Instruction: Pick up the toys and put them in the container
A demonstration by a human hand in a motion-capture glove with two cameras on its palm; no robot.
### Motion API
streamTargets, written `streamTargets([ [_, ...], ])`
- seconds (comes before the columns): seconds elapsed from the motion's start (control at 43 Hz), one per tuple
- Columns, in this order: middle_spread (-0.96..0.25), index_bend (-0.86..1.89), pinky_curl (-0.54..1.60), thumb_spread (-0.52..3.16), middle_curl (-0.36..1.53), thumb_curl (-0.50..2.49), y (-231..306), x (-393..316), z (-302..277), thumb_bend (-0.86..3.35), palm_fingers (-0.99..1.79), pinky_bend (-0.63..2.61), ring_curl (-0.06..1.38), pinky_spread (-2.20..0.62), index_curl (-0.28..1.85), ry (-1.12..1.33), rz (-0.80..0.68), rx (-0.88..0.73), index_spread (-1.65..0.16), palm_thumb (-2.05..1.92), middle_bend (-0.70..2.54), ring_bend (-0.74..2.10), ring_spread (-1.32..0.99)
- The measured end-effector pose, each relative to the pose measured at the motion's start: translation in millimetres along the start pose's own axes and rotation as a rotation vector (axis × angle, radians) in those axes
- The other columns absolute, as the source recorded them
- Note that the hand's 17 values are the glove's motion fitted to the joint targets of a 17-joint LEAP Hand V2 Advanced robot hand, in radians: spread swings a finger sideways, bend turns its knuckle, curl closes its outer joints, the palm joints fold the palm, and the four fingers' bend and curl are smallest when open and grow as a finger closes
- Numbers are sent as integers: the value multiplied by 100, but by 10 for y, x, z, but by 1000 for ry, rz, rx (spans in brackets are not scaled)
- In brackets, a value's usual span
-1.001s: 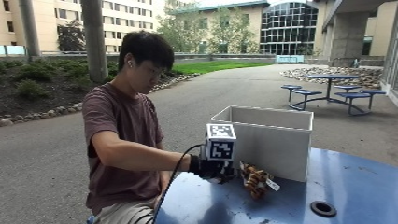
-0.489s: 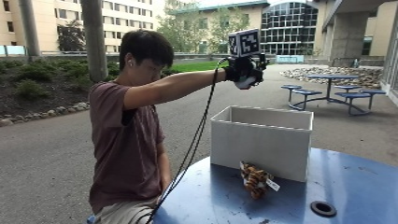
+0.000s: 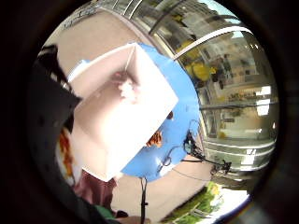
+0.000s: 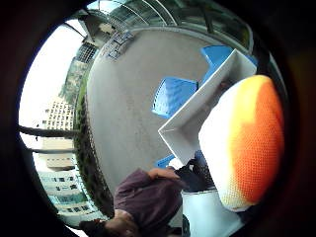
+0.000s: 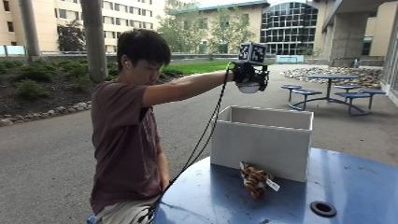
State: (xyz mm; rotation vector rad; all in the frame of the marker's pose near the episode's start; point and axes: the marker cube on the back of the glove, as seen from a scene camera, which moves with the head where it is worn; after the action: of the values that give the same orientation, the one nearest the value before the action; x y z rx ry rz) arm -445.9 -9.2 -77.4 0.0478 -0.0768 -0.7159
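Observation:
In the outside view my gloved right hand (image 5: pixel 247 74) is raised high above the open white container (image 5: pixel 261 140) and grips a soft toy (image 5: pixel 250 87). The thumb side palm view shows that toy (image 4: pixel 247 143) close up, white with yellow and orange bands, above the container's rim (image 4: pixel 192 118). A brown striped plush toy (image 5: pixel 255 179) with a tag lies on the blue table (image 5: pixel 348 182) against the container's front wall. From above, the container (image 3: pixel 117 135) has a small pale thing (image 3: pixel 126 88) on its floor, and the striped toy (image 3: pixel 155 138) lies beside it.
The round blue table has a dark hole (image 5: pixel 323 208) near its front right. The person stands at the table's left edge, arm stretched over the container. Blue picnic tables (image 5: pixel 330 88) stand far behind on the pavement.
My hand rose from table level beside the container to well above its open top, carrying the toy. The striped toy has stayed on the table.

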Motion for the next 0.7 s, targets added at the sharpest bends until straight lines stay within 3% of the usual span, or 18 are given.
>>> streamTargets([
  [0.093, -21, 85, 65, 52, 81, 118, -6, -65, 107, 4, 41, 123, 77, -40, 80, 27, -11, -182, -26, 56, 113, 140, -39],
  [0.116, -17, 58, 67, 70, 70, 112, 17, -30, 129, -7, -43, 128, 73, -33, 71, 39, -8, -199, -24, 34, 76, 126, -34],
  [0.14, -14, 54, 70, 76, 69, 109, 45, 19, 143, -7, -57, 133, 75, -29, 74, 48, -2, -199, -22, 31, 66, 123, -31],
  [0.163, -8, 42, 70, 80, 64, 102, 69, 66, 148, -14, -93, 136, 70, -24, 69, 52, 5, -189, -21, 18, 51, 101, -24],
  [0.279, 1, 12, 59, 95, 49, 87, 126, 218, 100, -10, -70, 123, 53, -10, 48, 5, 36, -132, -19, 0, 20, 60, -13],
  [0.373, 5, 5, 53, 103, 42, 77, 312, 533, 62, -7, -57, 113, 44, -4, 38, -4, 76, -118, -18, -5, 9, 42, -7],
  [0.698, 7, 5, 42, 121, 28, 55, 1147, 1899, 224, -3, -37, 92, 37, 4, 27, 9, 314, -136, -15, -3, 8, 25, 1],
])
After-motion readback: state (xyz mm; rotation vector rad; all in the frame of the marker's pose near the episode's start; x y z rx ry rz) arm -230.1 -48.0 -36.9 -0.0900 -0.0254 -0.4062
